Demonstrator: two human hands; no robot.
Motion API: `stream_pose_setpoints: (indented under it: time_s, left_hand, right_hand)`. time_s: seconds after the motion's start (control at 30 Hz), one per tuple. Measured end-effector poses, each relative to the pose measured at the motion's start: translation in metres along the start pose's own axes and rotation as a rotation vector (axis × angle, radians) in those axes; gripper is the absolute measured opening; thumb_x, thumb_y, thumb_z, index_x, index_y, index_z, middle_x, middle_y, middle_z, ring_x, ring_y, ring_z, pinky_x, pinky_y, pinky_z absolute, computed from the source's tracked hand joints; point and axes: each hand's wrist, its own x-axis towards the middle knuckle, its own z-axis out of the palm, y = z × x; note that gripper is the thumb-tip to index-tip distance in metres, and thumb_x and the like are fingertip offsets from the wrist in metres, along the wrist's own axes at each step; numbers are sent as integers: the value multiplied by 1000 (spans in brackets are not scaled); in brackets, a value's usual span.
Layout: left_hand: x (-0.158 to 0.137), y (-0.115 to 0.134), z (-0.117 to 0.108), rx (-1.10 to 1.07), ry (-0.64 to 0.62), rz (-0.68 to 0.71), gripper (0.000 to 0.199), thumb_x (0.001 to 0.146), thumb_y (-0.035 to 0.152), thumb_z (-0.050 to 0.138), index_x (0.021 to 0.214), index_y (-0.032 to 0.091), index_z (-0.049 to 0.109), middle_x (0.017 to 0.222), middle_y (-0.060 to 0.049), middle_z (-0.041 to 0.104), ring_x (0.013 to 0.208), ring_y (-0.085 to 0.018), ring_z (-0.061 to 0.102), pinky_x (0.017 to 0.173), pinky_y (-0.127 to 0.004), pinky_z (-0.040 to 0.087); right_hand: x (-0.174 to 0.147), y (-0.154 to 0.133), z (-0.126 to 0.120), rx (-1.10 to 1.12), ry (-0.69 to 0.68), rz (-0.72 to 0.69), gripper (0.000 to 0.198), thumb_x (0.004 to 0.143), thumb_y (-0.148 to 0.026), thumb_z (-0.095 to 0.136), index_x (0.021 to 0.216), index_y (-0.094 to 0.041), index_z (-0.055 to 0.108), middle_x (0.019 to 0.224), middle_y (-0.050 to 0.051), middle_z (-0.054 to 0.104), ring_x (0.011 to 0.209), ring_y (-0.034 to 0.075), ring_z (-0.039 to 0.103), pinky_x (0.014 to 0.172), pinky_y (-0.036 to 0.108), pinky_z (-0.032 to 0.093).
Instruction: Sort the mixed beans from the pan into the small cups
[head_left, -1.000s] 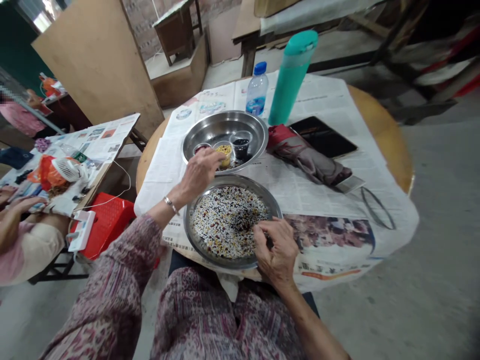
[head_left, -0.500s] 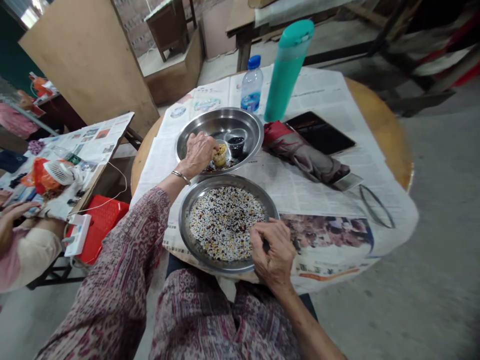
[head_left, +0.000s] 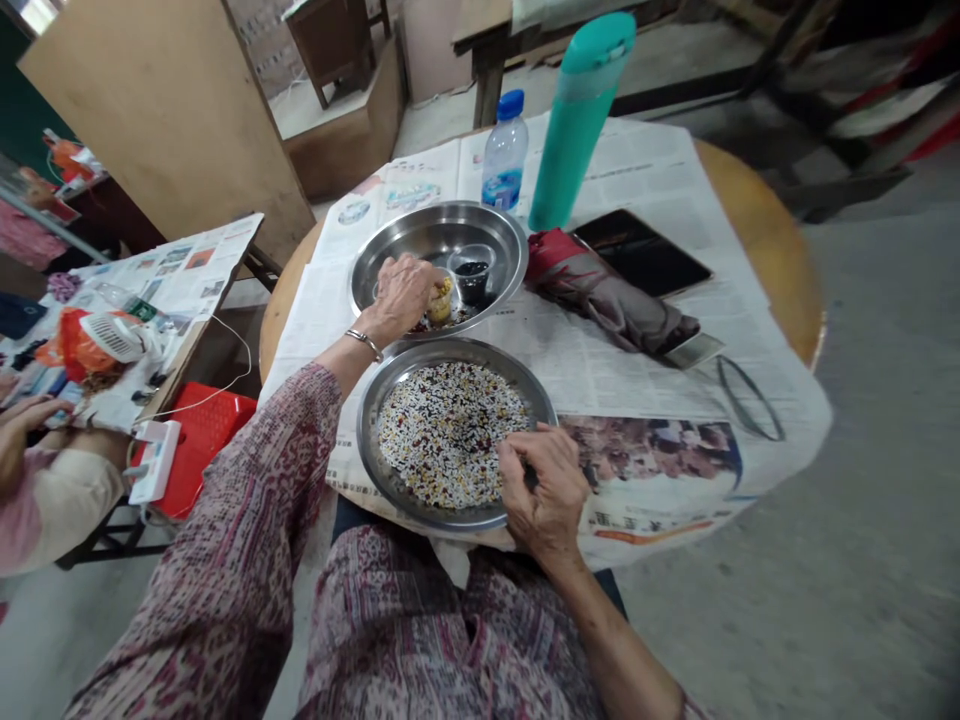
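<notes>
My left hand [head_left: 403, 296], with a bracelet at the wrist, reaches over the far steel plate [head_left: 382, 228]. Its fingers are bent together beside a small clear cup of yellow grains [head_left: 442, 300]; their tips are partly hidden. Right of that cup stands another clear cup with black grains [head_left: 472, 282]. Dark red bits lie on the plate under the hand. Closer to me, a second steel plate [head_left: 367, 440] holds mixed white, black, yellow and dark red grains [head_left: 454, 430]. My right hand [head_left: 546, 487] is curled closed over its right rim; anything in it is hidden.
Newspaper covers the round table [head_left: 780, 230]. Behind the plates stand a blue-capped bottle [head_left: 504, 160] and a tall teal bottle [head_left: 577, 130]. To the right lie a tablet [head_left: 641, 250] and a folded umbrella [head_left: 607, 295]. A person sits at another table [head_left: 225, 270] on the left.
The whole view has shifted slightly, so the table sits a little higher in it. Both hands keep nearly the same places by the two plates.
</notes>
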Motion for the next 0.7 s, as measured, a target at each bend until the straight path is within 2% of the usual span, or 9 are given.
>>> stream_pose_setpoints:
  time_s: [0.23, 0.53, 0.7]
  left_hand:
    - [1, 0, 4, -1, 42, -13, 16, 90, 21, 59, 85, 22, 74, 89, -7, 71, 93, -24, 57, 86, -39, 40]
    - [-11, 6, -2, -44, 111, -27, 14, 94, 19, 53, 100, 20, 66, 108, -8, 69, 103, -24, 58, 91, -39, 41]
    - [-10, -1, 3, -76, 109, -31, 12, 94, 16, 54, 102, 18, 63, 106, -7, 69, 99, -21, 58, 90, -36, 43]
  right_hand:
    - [1, -1, 0, 2, -5, 20, 10, 88, -15, 58, 84, -24, 60, 78, -1, 68, 74, 16, 63, 92, 40, 50]
    - [0, -1, 0, 10, -11, 45, 10, 89, -16, 58, 84, -24, 61, 80, 0, 69, 76, 17, 64, 94, 41, 48]
    - [-2, 0, 0, -2, -10, 40, 9, 89, -17, 58, 83, -24, 60, 79, 0, 68, 75, 16, 62, 95, 41, 48]
